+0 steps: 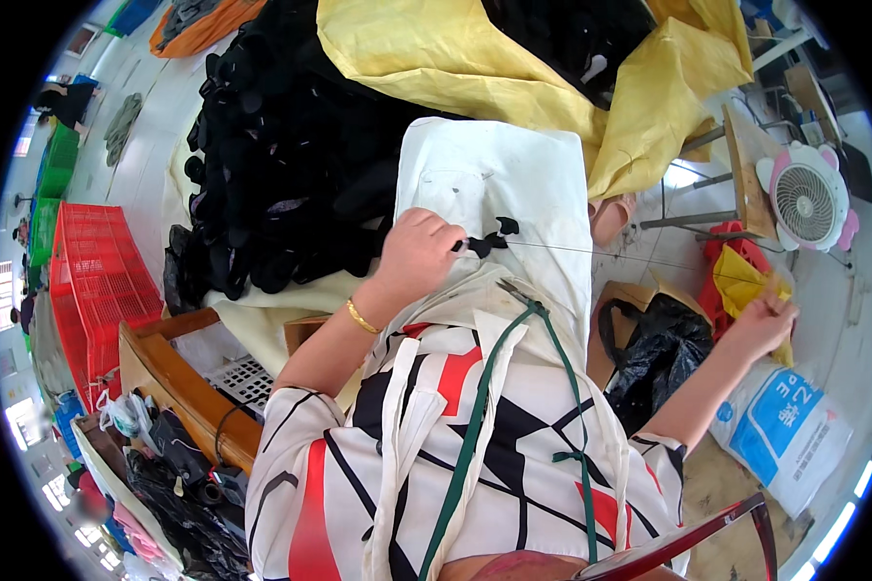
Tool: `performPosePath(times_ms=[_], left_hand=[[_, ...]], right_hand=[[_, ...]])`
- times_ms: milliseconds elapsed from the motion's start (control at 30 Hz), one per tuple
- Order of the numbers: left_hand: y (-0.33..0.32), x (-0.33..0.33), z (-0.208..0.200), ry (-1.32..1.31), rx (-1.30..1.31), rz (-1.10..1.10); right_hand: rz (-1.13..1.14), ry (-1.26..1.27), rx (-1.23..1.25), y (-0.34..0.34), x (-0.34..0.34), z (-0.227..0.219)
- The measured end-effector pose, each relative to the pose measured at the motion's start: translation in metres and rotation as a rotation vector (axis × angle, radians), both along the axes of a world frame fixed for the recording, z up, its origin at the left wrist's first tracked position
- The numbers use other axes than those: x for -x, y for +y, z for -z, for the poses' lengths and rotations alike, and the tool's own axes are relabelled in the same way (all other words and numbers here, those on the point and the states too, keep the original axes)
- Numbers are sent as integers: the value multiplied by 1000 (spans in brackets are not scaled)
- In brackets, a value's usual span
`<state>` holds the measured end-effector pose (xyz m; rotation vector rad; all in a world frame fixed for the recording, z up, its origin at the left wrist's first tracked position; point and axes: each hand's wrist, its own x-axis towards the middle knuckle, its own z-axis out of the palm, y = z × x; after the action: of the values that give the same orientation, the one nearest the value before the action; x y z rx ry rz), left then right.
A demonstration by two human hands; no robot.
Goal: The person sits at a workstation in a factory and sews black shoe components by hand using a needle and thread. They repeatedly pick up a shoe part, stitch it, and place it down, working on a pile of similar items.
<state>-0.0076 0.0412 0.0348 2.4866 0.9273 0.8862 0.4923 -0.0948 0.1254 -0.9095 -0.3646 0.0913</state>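
Now my left hand [419, 254] pinches a small black piece [491, 238] on the white cloth [513, 179] over my lap. My right hand [763, 324] is out to the side, its grip pressed together on the thin thread [630, 256]. I think I should pull it straight and slowly, so it does not tangle.

Left hand [419, 254] closed in a pinch before the chest; right hand [763, 324] pinched, arm stretched outward.
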Motion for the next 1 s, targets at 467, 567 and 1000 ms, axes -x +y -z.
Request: performPosePath(times_ms=[467, 567, 1000], left_hand=[[-1, -17, 16, -565, 1077, 152], [13, -10, 18, -664, 1154, 204], [222, 102, 179, 9, 597, -518]], right_hand=[[-1526, -147, 868, 95, 258, 105], [-1667, -51, 841, 113, 263, 97], [-1038, 359, 670, 174, 207, 144]])
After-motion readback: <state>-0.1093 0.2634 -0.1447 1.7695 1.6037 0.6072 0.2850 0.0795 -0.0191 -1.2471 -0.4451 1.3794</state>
